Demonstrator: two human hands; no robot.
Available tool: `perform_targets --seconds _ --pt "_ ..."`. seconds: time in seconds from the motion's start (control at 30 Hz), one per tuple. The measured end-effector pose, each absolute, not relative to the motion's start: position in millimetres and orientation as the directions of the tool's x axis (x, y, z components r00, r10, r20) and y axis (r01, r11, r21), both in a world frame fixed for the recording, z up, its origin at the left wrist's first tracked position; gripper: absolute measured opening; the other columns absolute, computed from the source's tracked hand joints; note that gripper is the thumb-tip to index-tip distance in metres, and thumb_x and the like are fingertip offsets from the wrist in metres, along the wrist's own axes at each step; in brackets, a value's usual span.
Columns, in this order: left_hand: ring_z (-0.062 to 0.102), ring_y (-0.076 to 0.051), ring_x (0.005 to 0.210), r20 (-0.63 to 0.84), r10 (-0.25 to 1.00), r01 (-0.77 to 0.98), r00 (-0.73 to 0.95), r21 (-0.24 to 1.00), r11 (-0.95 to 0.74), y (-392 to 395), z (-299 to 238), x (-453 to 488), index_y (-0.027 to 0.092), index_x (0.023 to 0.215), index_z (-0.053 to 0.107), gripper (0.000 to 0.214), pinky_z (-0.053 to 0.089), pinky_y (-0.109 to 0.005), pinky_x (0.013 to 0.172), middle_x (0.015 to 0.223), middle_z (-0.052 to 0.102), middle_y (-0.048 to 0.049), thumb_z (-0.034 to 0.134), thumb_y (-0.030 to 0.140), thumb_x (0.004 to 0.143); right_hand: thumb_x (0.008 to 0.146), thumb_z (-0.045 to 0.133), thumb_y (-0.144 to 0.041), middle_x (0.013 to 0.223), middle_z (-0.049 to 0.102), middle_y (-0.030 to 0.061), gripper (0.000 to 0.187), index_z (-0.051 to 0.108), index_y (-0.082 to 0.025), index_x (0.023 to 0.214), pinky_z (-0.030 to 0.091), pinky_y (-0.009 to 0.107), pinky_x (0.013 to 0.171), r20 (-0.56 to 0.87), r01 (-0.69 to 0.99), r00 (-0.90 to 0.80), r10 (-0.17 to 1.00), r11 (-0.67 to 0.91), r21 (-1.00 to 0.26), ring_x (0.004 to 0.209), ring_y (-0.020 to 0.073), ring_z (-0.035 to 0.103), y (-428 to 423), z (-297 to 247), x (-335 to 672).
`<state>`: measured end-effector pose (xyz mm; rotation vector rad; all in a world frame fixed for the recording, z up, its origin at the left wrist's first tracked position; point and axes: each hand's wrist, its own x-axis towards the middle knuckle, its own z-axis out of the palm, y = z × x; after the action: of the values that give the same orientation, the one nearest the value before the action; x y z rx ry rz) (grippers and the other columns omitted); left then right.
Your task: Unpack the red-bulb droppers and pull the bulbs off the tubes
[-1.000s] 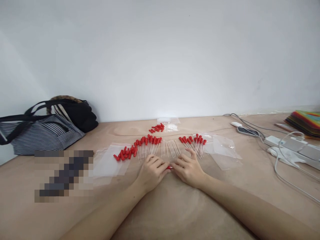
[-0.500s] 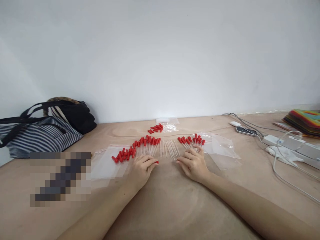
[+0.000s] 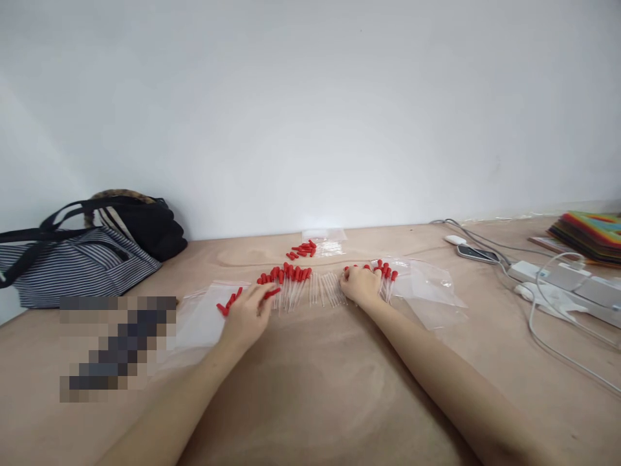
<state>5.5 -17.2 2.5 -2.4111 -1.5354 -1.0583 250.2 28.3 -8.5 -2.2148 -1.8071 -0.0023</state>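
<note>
My left hand (image 3: 246, 316) is over the plastic bag at the left, thumb and fingers pinched on a red rubber bulb (image 3: 272, 293). Beyond it fan out glass droppers with red bulbs (image 3: 294, 274), their tubes pointing toward me. Bare glass tubes (image 3: 324, 289) lie side by side in the middle. My right hand (image 3: 361, 285) has its fingers curled down at the right end of these tubes; what is in them is hidden. Several red-capped droppers (image 3: 387, 270) show just past that hand. Loose red bulbs (image 3: 229, 302) lie left of my left hand.
More red bulbs (image 3: 303, 248) lie at the back beside a clear bag of tubes (image 3: 330, 246). Plastic bags (image 3: 194, 320) flank the rows. A striped bag (image 3: 92, 262) stands left; a power strip (image 3: 577, 281), cables and colored sheets (image 3: 587, 236) sit right.
My left hand has moved left and slightly away from me, the red bulb still between its fingers. My right hand has reached farther from me and left, over the droppers there.
</note>
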Motion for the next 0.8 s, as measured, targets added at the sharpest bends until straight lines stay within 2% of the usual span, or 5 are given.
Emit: perform_targets --seconds 0.13,0.37,0.53,0.63,0.8 --pt "0.058 -0.017 0.065 0.396 0.909 0.912 0.126 0.314 -0.263 -10.1 20.5 -25.6 0.019 0.088 0.060 0.021 0.044 -0.026 0.060 0.075 0.066 -0.0019 0.047 0.030 0.076 0.079 0.041 -0.030 0.081 0.066 0.0129 0.029 0.067 -0.017 0.081 0.022 0.040 0.079 0.201 0.962 0.220 0.955 -0.178 -0.207 0.084 0.0251 0.057 31.6 -11.7 248.6" --pt "0.058 -0.018 0.062 0.247 0.959 0.954 0.137 0.228 -0.195 -14.5 23.3 -25.9 0.021 0.068 0.056 0.012 0.039 -0.025 0.054 0.067 0.064 0.0002 0.052 0.032 0.069 0.080 0.041 -0.032 0.081 0.066 0.0103 0.028 0.066 -0.019 0.084 0.022 0.038 0.079 0.276 0.974 0.159 0.948 -0.105 -0.202 0.088 0.0241 0.054 16.9 -6.6 253.5" --pt "0.056 -0.018 0.061 0.266 0.960 0.977 0.090 0.162 -0.137 -14.0 23.4 -26.2 0.020 0.062 0.047 0.019 0.035 -0.025 0.053 0.062 0.059 -0.0002 0.054 0.037 0.068 0.081 0.040 -0.037 0.080 0.066 0.0063 0.030 0.065 -0.021 0.084 0.021 0.036 0.078 0.359 0.968 0.144 0.922 -0.055 -0.247 0.088 0.0222 0.053 -2.0 -1.8 276.7" --pt "0.052 -0.017 0.058 0.325 0.940 0.975 0.107 0.150 -0.162 -14.4 23.8 -23.5 0.020 0.062 0.043 0.026 0.034 -0.025 0.052 0.061 0.054 0.0006 0.053 0.043 0.070 0.080 0.040 -0.036 0.074 0.066 0.0035 0.028 0.065 -0.024 0.084 0.021 0.035 0.075 0.347 0.946 0.221 0.911 -0.114 -0.303 0.083 0.0209 0.054 -6.6 0.5 302.8" --pt "0.050 -0.017 0.068 0.490 0.803 0.871 0.338 0.160 -0.465 -27.0 12.9 7.5 0.019 0.064 0.044 0.025 0.040 -0.029 0.063 0.067 0.053 -0.0011 0.050 0.040 0.076 0.078 0.042 -0.039 0.076 0.067 0.0044 0.028 0.066 -0.024 0.080 0.021 0.036 0.076 0.281 0.923 0.340 0.897 -0.262 -0.281 0.085 0.0220 0.054 -4.9 2.3 335.7"
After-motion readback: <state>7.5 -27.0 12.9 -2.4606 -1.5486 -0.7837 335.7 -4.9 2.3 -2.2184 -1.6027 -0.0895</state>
